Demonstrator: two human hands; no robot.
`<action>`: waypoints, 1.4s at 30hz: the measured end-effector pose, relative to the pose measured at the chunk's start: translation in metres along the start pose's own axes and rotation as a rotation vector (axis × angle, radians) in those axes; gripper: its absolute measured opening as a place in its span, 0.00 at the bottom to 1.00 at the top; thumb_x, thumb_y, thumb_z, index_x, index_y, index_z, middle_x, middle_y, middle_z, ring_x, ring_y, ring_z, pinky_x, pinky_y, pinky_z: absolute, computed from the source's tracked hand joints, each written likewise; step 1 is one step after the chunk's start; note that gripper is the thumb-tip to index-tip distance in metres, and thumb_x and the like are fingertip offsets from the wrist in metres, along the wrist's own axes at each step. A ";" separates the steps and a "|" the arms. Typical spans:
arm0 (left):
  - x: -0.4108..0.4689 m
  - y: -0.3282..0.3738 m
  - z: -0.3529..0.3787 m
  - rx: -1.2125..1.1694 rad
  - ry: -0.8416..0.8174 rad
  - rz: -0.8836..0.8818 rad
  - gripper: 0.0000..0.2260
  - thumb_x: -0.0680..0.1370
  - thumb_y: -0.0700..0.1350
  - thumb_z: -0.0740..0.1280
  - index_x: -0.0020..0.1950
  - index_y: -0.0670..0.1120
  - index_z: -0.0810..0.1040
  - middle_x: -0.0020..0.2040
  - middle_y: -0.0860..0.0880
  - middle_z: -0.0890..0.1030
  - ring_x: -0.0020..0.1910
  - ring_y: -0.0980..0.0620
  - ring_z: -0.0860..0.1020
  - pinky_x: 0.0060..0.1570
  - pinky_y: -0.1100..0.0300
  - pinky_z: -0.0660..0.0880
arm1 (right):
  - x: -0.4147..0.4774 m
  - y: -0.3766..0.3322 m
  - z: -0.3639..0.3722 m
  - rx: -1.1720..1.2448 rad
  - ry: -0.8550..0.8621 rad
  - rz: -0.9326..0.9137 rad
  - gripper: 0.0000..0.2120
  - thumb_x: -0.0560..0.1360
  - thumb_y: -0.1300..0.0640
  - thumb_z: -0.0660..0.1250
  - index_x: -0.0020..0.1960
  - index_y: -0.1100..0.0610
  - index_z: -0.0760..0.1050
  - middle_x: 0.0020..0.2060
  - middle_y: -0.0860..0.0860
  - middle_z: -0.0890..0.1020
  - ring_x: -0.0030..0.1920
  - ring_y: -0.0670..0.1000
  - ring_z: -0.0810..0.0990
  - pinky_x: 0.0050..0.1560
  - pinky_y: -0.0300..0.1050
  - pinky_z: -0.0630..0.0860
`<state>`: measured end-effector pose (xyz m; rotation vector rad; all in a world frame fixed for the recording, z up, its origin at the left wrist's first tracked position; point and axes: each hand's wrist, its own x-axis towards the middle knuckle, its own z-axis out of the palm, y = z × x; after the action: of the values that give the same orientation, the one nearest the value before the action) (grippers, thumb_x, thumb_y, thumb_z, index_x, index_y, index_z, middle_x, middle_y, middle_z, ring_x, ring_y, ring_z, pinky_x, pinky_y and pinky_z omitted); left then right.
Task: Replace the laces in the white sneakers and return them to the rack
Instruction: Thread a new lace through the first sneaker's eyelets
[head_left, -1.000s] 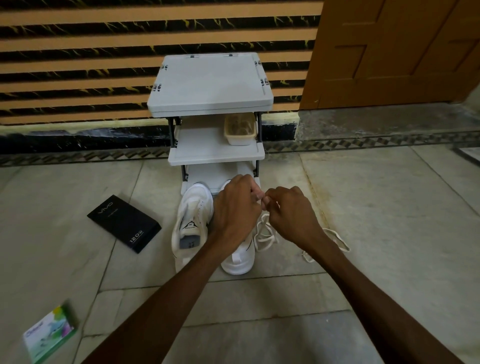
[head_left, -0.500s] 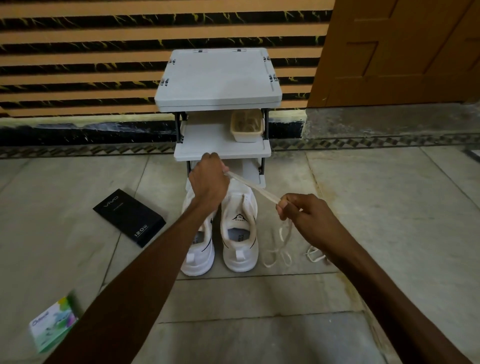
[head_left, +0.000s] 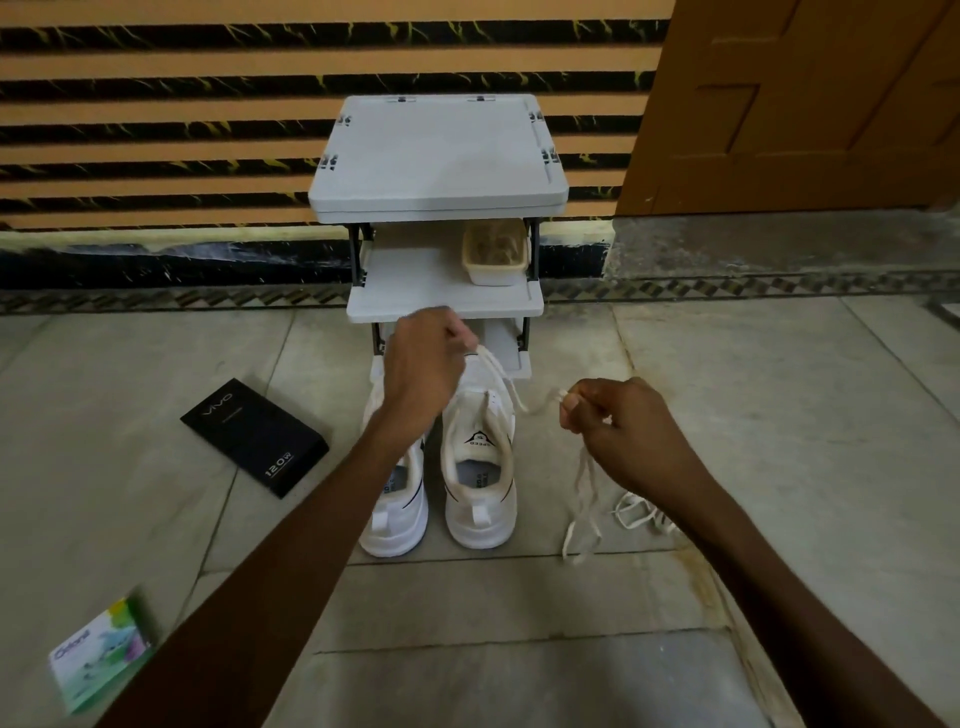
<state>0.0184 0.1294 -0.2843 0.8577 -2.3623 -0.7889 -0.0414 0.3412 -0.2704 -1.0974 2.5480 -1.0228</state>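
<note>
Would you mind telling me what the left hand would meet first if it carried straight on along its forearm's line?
Probably the rack's middle shelf, whose front edge lies just beyond the left hand gripping the lace; depth is unclear, so it might pass beneath.

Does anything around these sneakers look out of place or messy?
Yes. A loose lace lies bunched on the floor right of the sneakers, and a black box and a green carton lie askew left of them.

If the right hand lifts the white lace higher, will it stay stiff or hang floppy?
Probably floppy: the lace sags between the left hand and right hand. Likely light too, since its tail dangles in loose curves below.
</note>
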 end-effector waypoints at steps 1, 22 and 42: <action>-0.009 0.009 -0.001 -0.041 -0.065 0.047 0.06 0.74 0.39 0.71 0.40 0.50 0.83 0.36 0.59 0.80 0.35 0.64 0.78 0.37 0.74 0.70 | 0.005 0.006 0.006 -0.016 0.001 0.013 0.17 0.79 0.56 0.61 0.34 0.44 0.73 0.34 0.44 0.81 0.44 0.54 0.78 0.48 0.48 0.75; -0.056 0.037 0.017 -0.085 -0.351 0.339 0.06 0.75 0.40 0.70 0.48 0.47 0.86 0.39 0.53 0.77 0.34 0.60 0.73 0.39 0.74 0.67 | 0.013 0.009 0.010 0.144 -0.158 0.103 0.15 0.81 0.58 0.60 0.37 0.52 0.77 0.33 0.47 0.81 0.35 0.43 0.78 0.34 0.30 0.69; 0.025 -0.066 0.012 0.464 -0.094 -0.140 0.09 0.77 0.39 0.69 0.53 0.36 0.79 0.51 0.38 0.81 0.49 0.41 0.81 0.47 0.54 0.77 | -0.022 -0.033 -0.028 0.165 -0.133 0.182 0.15 0.79 0.57 0.58 0.36 0.56 0.77 0.33 0.55 0.79 0.31 0.50 0.73 0.35 0.43 0.68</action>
<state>0.0203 0.0744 -0.3299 1.2041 -2.6387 -0.3340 -0.0180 0.3550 -0.2297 -0.8432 2.3601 -1.0536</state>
